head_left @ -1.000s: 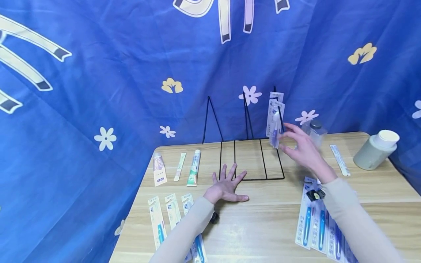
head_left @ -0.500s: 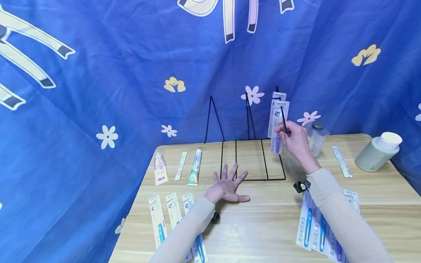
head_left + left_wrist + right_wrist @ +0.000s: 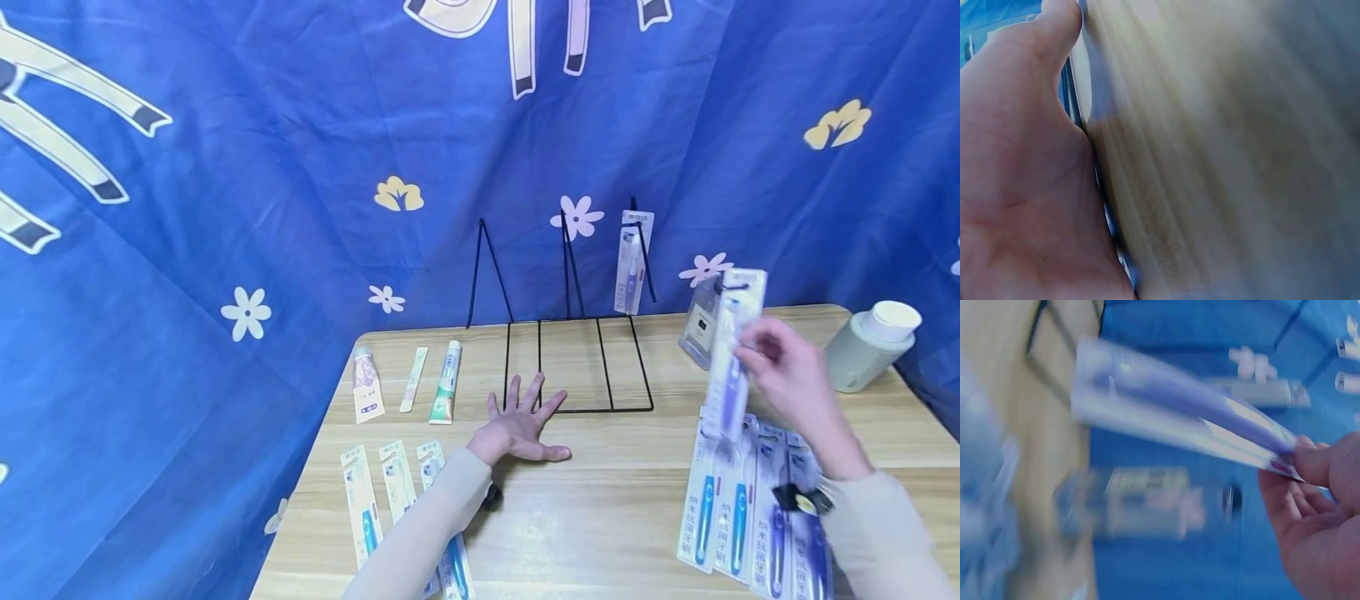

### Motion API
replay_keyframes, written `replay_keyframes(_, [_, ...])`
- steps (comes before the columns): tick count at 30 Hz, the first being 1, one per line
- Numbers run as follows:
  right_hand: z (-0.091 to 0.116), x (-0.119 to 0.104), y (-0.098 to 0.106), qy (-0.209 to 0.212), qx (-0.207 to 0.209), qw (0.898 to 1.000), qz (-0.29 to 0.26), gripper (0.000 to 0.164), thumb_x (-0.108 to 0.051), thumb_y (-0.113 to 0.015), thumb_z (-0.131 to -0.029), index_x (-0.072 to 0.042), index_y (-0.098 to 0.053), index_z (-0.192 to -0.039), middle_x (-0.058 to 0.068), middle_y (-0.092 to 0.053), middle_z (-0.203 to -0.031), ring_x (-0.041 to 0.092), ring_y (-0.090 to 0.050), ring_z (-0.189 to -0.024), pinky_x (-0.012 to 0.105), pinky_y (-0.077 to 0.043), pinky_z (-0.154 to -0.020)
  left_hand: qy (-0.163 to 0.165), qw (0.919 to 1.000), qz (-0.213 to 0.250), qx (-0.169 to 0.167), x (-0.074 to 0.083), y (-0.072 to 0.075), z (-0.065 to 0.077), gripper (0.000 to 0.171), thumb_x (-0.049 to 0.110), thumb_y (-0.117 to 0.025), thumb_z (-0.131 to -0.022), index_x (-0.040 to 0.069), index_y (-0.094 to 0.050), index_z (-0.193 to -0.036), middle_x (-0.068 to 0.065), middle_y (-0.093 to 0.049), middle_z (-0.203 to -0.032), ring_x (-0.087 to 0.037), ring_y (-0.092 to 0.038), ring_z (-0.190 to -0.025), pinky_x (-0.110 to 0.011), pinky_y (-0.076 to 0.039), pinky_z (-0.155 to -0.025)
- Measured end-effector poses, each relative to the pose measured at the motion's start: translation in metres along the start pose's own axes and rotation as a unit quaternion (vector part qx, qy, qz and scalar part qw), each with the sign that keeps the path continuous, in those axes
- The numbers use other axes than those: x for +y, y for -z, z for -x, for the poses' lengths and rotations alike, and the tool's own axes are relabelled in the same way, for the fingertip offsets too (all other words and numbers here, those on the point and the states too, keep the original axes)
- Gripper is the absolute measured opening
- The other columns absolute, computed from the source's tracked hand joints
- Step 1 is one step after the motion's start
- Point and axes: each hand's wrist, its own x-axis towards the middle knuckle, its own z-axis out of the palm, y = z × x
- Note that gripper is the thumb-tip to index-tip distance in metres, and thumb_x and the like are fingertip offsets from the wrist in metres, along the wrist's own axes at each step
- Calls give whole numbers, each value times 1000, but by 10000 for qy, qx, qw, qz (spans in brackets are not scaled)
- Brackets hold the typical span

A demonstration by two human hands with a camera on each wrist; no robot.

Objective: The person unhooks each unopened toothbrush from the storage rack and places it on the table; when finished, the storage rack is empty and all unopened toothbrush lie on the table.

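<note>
My right hand [image 3: 787, 371] pinches a packaged purple toothbrush [image 3: 731, 367] by its edge, above several packaged toothbrushes [image 3: 738, 517] lying on the right of the table. In the right wrist view that toothbrush pack [image 3: 1179, 403] is blurred, with thumb and fingers on one end. My left hand [image 3: 521, 429] lies with fingers spread over the front left corner of a black wire rack [image 3: 577, 410]. Another packaged toothbrush [image 3: 632, 262] hangs on the rack's right-hand hook. The left wrist view shows mostly the palm [image 3: 1016, 150] and blurred wood.
Left of the rack lie a toothpaste tube [image 3: 446, 383], a thin sachet [image 3: 413, 379] and a smaller tube [image 3: 366, 387]. Several toothbrush packs [image 3: 360, 500] lie front left. A clear bottle [image 3: 701, 325] and a grey-green white-capped bottle [image 3: 870, 350] stand at the back right.
My right hand has taken one toothbrush pack off the right-hand hook and carried it right and toward me. One pack stays hanging there. The left hand has stayed in place.
</note>
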Motion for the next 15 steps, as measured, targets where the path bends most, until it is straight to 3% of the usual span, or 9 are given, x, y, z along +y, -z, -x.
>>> replay_keyframes(2, [18,16,24,-276,-146,9992,257,21,13,-73,-82,5,-65,-100,-34,-59,-88,-20,-54,-79,2,-46,-68,-17,10000,28,-12,1,-1,-1,99,89,-47,-81,53,5,-158,4,23,-170,-39,17,-157,-78,-6,-117])
replay_keyframes(4, [38,34,47,-684,-357,9953,587,21,8,-75,-83,4,-64,-101,-40,-54,-84,-20,-52,-74,4,-45,-62,-26,10000,65,-30,1,-2,-1,100,89,-47,-81,54,5,-158,4,24,-170,-40,17,-157,-78,-5,-117])
replay_keyframes(6, [59,53,67,-1170,-608,9894,612,18,7,-74,-85,1,-64,-98,-36,-56,-78,-16,-53,-68,9,-45,-56,-39,9999,99,-27,1,-2,-2,100,88,-48,-81,54,6,-158,5,25,-170,-40,17,-157,-78,-5,-117])
replay_keyframes(8, [79,70,82,-1679,-838,9819,253,18,10,-71,-85,-5,-64,-93,-28,-60,-71,-9,-56,-62,15,-47,-52,-45,9999,110,-8,1,-1,-2,101,88,-49,-81,54,6,-158,4,24,-170,-40,17,-157,-78,-5,-117])
replay_keyframes(12, [112,98,99,-2554,-1159,9589,-429,41,15,-64,-87,-25,-63,-83,-15,-64,-65,-1,-57,-55,21,-49,-47,-47,10000,80,4,0,1,-2,101,88,-49,-81,54,6,-158,3,23,-170,-40,18,-157,-79,-5,-116])
replay_keyframes(15, [128,112,103,-2867,-1490,9462,-189,37,12,-64,-90,-25,-63,-83,-12,-61,-63,0,-55,-55,22,-50,-48,-45,10000,64,-35,-1,1,-2,101,88,-48,-81,53,6,-158,3,23,-170,-40,18,-157,-79,-5,-116])
